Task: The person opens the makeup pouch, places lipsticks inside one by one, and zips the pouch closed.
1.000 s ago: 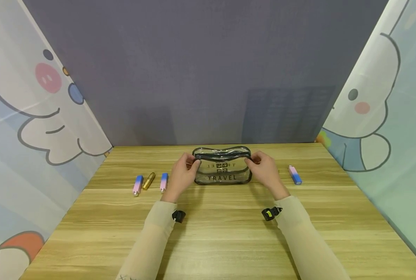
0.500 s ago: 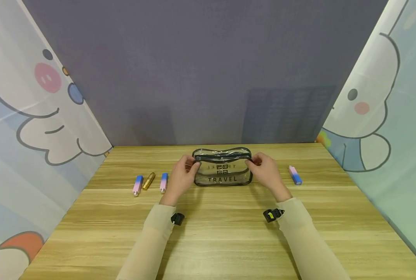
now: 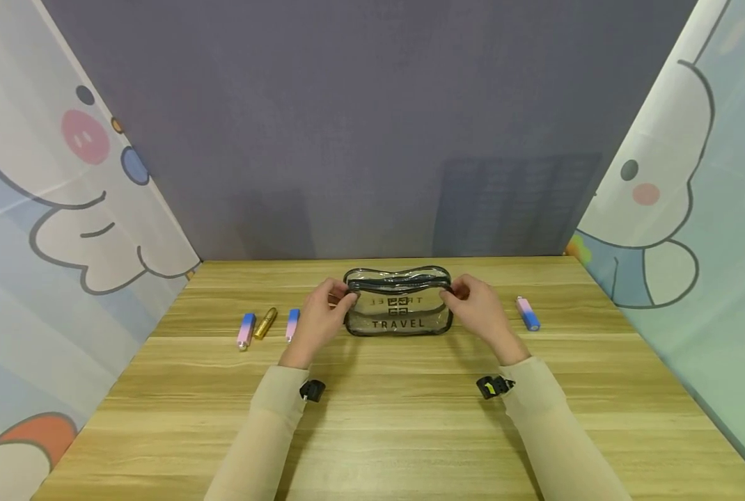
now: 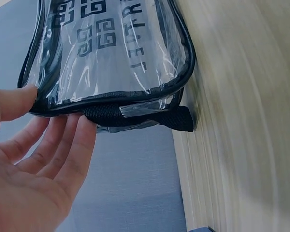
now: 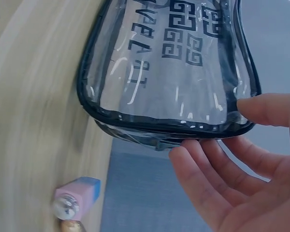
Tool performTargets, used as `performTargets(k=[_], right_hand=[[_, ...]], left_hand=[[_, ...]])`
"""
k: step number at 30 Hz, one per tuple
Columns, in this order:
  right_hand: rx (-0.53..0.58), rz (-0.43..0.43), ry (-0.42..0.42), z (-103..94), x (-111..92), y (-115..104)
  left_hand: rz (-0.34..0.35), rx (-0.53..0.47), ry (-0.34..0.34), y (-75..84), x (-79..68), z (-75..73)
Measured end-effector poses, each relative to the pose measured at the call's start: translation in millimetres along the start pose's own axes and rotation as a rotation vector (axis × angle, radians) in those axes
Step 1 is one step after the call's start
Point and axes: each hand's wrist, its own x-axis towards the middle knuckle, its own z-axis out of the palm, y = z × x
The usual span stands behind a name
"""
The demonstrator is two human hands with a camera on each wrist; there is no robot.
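Note:
A clear travel pouch [image 3: 398, 306] with black piping and "TRAVEL" lettering stands upright on the wooden table, between both hands. My left hand [image 3: 324, 316] pinches its upper left corner, thumb on the near face and fingers behind. The left wrist view shows a black fabric loop [image 4: 135, 116] at that end, with the fingers right beside it. On the opposite corner, my right hand [image 3: 477, 309] pinches in the same way, with its thumb [image 5: 266, 109] on the clear face. A dark zipper band [image 3: 400, 282] runs along the top. Nothing shows inside the pouch.
Left of the pouch lie two pink-and-blue sticks [image 3: 246, 330] with silvery tips and a gold bullet-shaped tube [image 3: 265, 323]. Another pink-and-blue stick [image 3: 527, 313] lies to the right. Close to it, the right wrist view shows a gold end [image 5: 72, 226]. A grey panel [image 3: 372, 139] rises behind the table.
The pouch has shifted slightly toward me with both hands holding its corners, and its front face shows a little more. The sticks and gold tube have not moved.

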Motion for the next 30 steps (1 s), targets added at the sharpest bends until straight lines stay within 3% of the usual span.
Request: performTargets(k=[9,17,22,30], right_hand=[[-0.08,-0.088,0.075,-6.4,-1,-9],[-0.173,-0.151,0.074,-10.2,-1,-23],[-0.255,-0.241,0.094,-6.2,1,-32],[-0.298,-0.35,0.118,4.8,4,-39]], left_hand=[[0.018,0.022,-0.017,-1.1,0.9,-1.8],[0.029,0.001,-0.014,-1.8,1.3,-1.8],[0.021,-0.006,-0.017,-3.6,1.7,-1.8],[0.045,-0.01,-0.008,-5.5,1.9,-1.3]])
